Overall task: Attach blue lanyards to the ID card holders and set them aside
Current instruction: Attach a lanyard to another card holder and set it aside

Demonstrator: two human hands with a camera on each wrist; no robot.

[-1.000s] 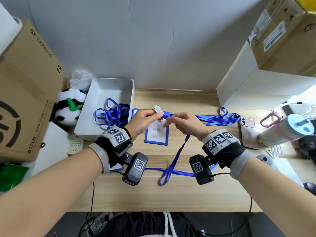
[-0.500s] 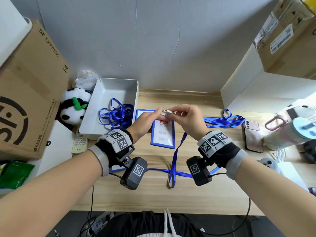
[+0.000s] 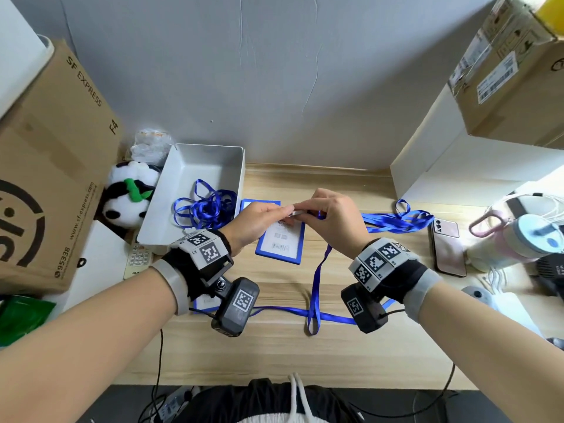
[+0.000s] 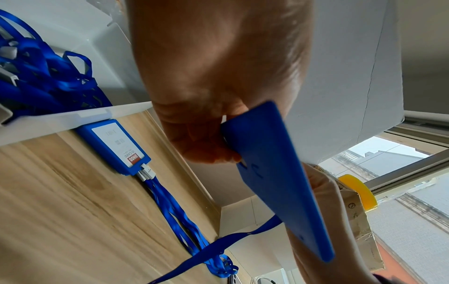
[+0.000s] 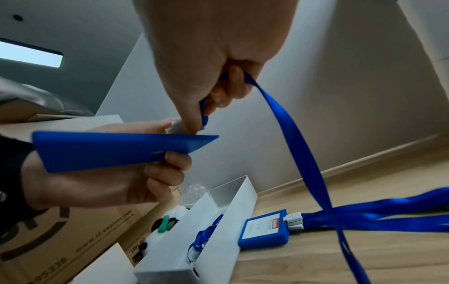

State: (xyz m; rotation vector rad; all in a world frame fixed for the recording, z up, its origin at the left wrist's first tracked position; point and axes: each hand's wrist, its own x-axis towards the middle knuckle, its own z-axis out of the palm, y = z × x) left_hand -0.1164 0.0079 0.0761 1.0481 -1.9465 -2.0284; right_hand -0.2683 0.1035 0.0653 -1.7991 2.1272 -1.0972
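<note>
My left hand [image 3: 274, 213] grips a blue ID card holder [image 3: 280, 241] by its top edge and holds it above the table; its plain blue back [image 4: 274, 173] faces the left wrist view. My right hand [image 3: 317, 209] pinches the white clip [image 3: 297, 212] of a blue lanyard [image 3: 317, 285] against the top of that holder. The strap [image 5: 291, 153] hangs from my right fingers down to the table. Several finished holders [image 5: 264, 228] lie stacked beside the tray, with their lanyards [image 3: 396, 221] trailing right.
A white tray [image 3: 210, 154] with several loose lanyards [image 3: 207, 206] stands at the back left. Left of it are a panda toy [image 3: 128, 196] and a cardboard box [image 3: 45, 178]. A phone [image 3: 447, 251] and a bottle [image 3: 518, 239] are on the right. Another holder [image 3: 204, 300] lies under my left wrist.
My hands have come together and risen a little. The clip, held apart from the holder's top a second ago, now sits pressed against it between both hands.
</note>
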